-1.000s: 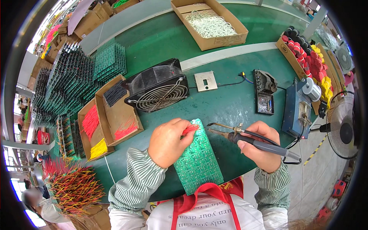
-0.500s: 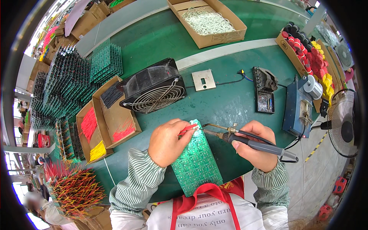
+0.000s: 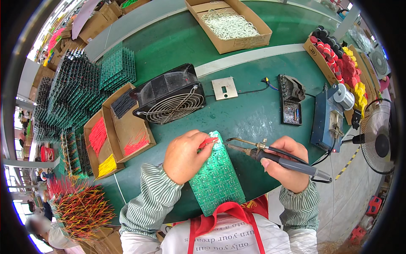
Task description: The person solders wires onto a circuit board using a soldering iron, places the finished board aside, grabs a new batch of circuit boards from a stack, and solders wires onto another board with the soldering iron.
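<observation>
A green circuit board panel (image 3: pixel 218 182) lies on the bench in front of me, its lower end near the apron. At its upper left corner my left hand (image 3: pixel 184 154) pinches red wire (image 3: pixel 207 142), whose end reaches a pad area there; how many strands I cannot tell. My right hand (image 3: pixel 289 169) grips a soldering iron (image 3: pixel 315 171) with a dark grey handle. A thin brass solder-feed tube (image 3: pixel 247 141) runs along the iron. Both tips point left and stand just right of the board's top edge, apart from it.
Behind the board stands a black fan (image 3: pixel 169 95) with a wire guard. Left of it, cardboard trays (image 3: pixel 148 149) hold red, yellow and black wires. A blue solder feeder (image 3: pixel 323 120) with a solder spool (image 3: pixel 344 98) stands right, near a black tip-cleaning stand (image 3: pixel 292 95). Boards (image 3: pixel 76 91) are stacked left.
My right hand has drawn the iron and feed tube slightly right and down, away from the board's corner. The left hand and the board stay in place.
</observation>
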`<state>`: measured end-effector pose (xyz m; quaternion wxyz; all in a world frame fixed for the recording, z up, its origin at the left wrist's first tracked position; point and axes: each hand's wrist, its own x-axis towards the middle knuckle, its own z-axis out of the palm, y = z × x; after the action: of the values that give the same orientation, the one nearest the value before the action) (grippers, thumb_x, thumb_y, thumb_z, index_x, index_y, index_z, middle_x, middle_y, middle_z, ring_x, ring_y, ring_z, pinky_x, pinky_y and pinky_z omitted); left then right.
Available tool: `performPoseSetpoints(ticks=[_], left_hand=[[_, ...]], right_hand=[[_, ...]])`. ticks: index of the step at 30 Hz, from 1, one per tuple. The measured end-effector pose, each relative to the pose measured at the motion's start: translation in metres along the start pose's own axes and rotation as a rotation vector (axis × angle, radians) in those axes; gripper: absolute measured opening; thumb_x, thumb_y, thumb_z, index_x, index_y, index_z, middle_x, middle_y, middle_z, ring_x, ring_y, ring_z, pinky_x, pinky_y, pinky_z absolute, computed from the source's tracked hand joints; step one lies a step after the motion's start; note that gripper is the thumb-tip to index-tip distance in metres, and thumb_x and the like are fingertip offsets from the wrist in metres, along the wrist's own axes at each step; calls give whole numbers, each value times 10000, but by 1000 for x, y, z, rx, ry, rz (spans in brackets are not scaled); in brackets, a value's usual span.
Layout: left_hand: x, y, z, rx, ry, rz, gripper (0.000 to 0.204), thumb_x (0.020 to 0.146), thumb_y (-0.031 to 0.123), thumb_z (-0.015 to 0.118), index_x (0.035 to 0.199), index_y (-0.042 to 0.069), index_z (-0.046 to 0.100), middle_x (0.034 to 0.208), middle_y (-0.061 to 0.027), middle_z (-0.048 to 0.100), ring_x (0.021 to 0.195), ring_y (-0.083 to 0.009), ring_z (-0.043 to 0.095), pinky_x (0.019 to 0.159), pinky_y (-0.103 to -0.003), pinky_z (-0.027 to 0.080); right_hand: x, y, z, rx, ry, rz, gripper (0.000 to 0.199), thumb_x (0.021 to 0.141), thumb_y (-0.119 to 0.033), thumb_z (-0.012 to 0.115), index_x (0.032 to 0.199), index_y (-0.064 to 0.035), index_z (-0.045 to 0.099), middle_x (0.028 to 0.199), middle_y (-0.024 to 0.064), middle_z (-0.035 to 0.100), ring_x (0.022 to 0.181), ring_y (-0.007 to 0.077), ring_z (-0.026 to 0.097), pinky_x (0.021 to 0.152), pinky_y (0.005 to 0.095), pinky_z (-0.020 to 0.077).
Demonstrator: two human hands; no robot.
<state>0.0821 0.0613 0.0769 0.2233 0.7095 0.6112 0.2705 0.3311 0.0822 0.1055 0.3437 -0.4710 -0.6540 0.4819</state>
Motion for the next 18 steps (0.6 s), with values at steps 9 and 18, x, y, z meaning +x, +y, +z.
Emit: performPoseSetpoints(ticks=[9, 18], left_hand=[[-60, -8, -54, 264, 180, -104, 77, 737, 35, 684, 792, 20, 632, 708, -78, 581, 591, -208, 554, 525, -307, 443], [-74, -17, -25, -156, -29, -225, 120, 784, 93, 672, 851, -3, 644, 824, -107, 624, 674, -242, 605, 596, -308, 479]], right_hand=[[-20, -8, 13, -61, -92, -122, 191, 688, -105, 729, 788, -25, 587, 633, 49, 625, 534, 117, 604, 509, 240, 459], [-17, -5, 47, 58, -229, -129, 183, 716, -85, 702, 810, -18, 559, 588, 32, 586, 500, 86, 559, 471, 241, 427]])
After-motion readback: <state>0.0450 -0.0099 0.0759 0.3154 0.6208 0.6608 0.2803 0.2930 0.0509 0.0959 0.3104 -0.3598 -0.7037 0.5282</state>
